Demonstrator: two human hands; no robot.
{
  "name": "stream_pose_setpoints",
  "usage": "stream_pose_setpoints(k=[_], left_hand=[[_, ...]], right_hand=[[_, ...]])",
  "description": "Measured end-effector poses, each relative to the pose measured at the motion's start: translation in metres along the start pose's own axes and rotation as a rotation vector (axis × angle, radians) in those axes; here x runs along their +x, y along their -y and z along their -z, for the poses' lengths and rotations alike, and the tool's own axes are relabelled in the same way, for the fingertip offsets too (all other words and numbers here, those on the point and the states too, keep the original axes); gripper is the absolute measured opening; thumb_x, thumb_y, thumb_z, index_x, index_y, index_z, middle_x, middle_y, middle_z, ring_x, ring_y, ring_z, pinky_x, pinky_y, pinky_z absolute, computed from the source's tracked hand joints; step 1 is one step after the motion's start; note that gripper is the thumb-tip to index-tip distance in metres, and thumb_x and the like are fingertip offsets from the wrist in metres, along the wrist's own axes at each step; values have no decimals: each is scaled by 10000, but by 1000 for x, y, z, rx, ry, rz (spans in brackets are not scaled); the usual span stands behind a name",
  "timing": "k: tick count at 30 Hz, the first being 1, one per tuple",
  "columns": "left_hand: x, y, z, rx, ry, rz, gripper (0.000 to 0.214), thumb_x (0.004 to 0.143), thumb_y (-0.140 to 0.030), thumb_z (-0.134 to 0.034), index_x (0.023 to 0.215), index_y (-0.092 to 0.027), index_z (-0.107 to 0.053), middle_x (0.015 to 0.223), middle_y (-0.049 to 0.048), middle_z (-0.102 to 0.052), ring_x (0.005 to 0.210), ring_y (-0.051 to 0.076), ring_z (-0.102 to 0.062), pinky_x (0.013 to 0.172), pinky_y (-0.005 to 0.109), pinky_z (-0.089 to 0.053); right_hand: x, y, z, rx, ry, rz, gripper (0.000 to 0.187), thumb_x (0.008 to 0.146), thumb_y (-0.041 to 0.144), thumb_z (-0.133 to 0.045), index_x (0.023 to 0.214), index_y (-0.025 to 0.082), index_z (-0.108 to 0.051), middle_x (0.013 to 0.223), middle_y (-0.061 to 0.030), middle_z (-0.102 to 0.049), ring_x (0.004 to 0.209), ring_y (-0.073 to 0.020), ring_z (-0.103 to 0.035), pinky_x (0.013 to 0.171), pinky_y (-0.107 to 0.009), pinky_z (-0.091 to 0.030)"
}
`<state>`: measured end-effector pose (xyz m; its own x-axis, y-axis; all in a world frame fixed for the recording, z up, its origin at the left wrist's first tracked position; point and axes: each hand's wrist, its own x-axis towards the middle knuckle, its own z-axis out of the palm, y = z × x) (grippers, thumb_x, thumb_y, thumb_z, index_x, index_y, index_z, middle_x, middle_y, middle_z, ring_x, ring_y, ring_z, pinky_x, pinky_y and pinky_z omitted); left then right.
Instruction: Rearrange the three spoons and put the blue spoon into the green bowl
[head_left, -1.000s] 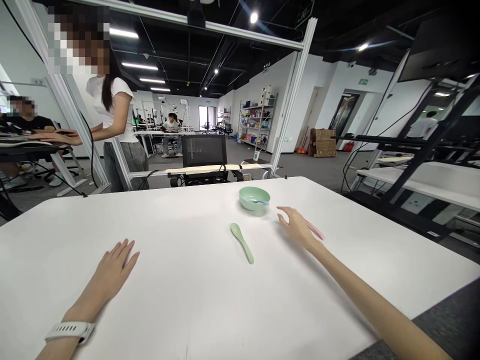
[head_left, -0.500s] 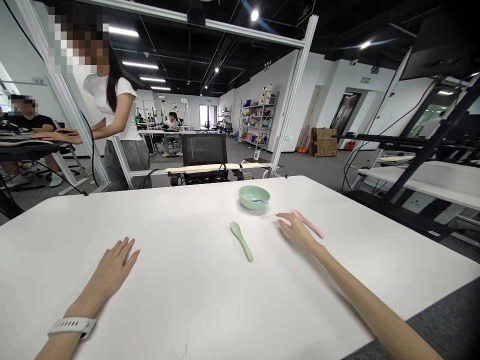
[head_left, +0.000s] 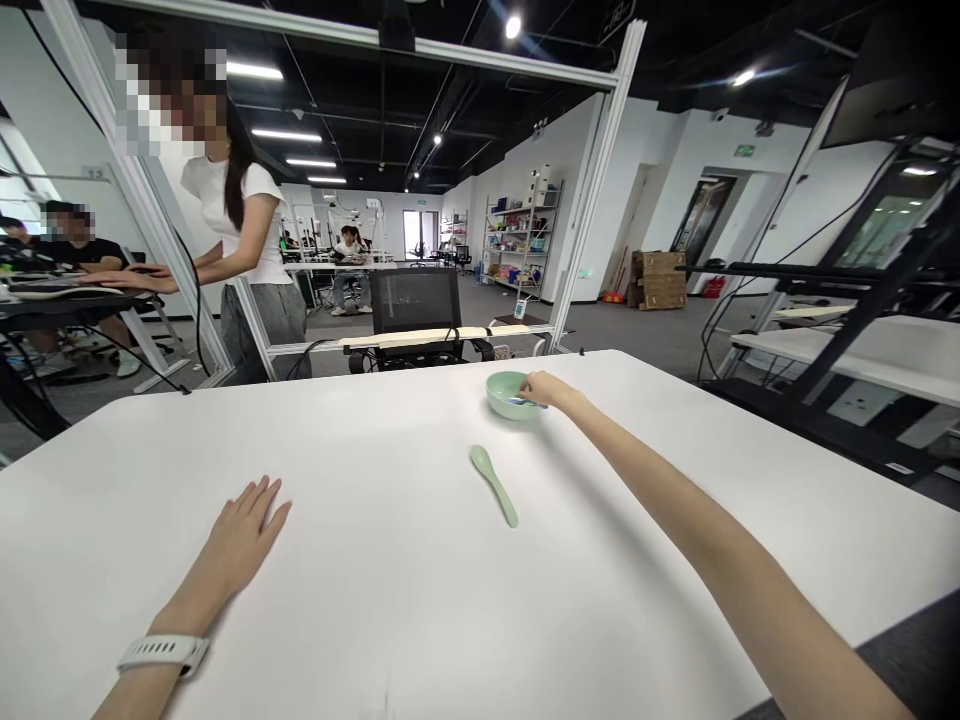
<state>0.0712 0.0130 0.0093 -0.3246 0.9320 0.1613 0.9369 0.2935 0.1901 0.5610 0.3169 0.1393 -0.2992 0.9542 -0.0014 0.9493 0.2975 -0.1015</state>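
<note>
At twelve o'clock on the worktop (head_left: 390, 600), the right hand (head_left: 546, 387) curls over the rim of the green bowl (head_left: 501, 400); whether it grips anything I cannot tell. The left hand (head_left: 244, 530) lies flat and released at seven o'clock, and the green spoon (head_left: 495, 485) lies mid-worktop. A push on the rim could tip or slide the bowl. Half a second ago the right hand lay at two o'clock beside a pink spoon, which now no longer shows.

One bowl (head_left: 501, 388); one green spoon (head_left: 494, 485); one table (head_left: 375, 570).

On the white table (head_left: 390, 620) a green bowl (head_left: 501, 402) is set. A green spoon (head_left: 494, 485) is laid nearer than the bowl, and the left hand (head_left: 241, 538) is laid flat well left of it.
</note>
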Motion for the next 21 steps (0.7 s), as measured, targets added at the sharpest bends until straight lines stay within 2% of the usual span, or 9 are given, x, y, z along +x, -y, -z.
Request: stream_pose_setpoints(k=[4,6,8,10,13,16,19,21], left_hand=[[0,1,0,1,-3,-15,777,960,-558,-241,1551,-98,-446,1687,174,-400,1592,337,-325,1299,575,-271],[1,2,-1,-7,-15,-22,775,962,-556,-241,1544,-92,-456,1680,182,-408,1586,346,-336,1293,589,-280],[1,3,-3,-12,-33,-28,763,962,-552,-250,1532,-95,-474,1671,187,-423,1576,354,-357,1284,601,-294],[1,4,-4,-14,-42,-33,756,962,-547,-259,1526,-96,-483,1666,190,-429,1570,357,-369,1279,608,-301],[1,3,-4,-21,-35,-29,771,958,-558,-257,1533,-92,-474,1671,189,-423,1576,355,-357,1285,601,-292],[1,3,-4,-22,-29,-20,794,956,-578,-242,1544,-90,-457,1677,183,-415,1585,351,-341,1292,592,-279],[1,4,-5,-23,-23,-20,815,952,-589,-232,1552,-79,-443,1684,186,-403,1591,355,-325,1294,590,-275],[1,5,-5,-25,-30,-26,820,952,-592,-228,1551,-76,-444,1682,189,-406,1589,357,-328,1288,590,-288]], right_hand=[[7,1,-5,-4,50,12,244,886,258,-741,1071,125,-828,942,-134,-810,764,-203,-728,724,-267,-514],[8,1,-5,-5,37,23,251,867,229,-744,1087,134,-818,969,-133,-810,813,-219,-736,742,-268,-524],[4,0,-1,6,-28,40,280,891,208,-703,1149,134,-785,1036,-136,-802,903,-229,-734,777,-260,-517],[-6,-3,2,60,-139,52,298,935,204,-634,1207,129,-729,1029,-127,-790,901,-215,-721,763,-247,-495],[-40,-11,1,205,-309,64,276,956,230,-577,1214,148,-635,878,-70,-749,735,-182,-677,657,-239,-446],[-86,-19,-15,296,-394,82,231,933,275,-570,1148,192,-554,765,-8,-671,640,-172,-621,609,-249,-400],[-127,-24,-43,348,-365,61,219,925,336,-524,1110,219,-503,726,19,-619,586,-177,-586,561,-263,-359],[-144,-24,-60,354,-321,36,224,920,347,-498,1107,223,-491,730,17,-613,581,-182,-577,547,-270,-338]])
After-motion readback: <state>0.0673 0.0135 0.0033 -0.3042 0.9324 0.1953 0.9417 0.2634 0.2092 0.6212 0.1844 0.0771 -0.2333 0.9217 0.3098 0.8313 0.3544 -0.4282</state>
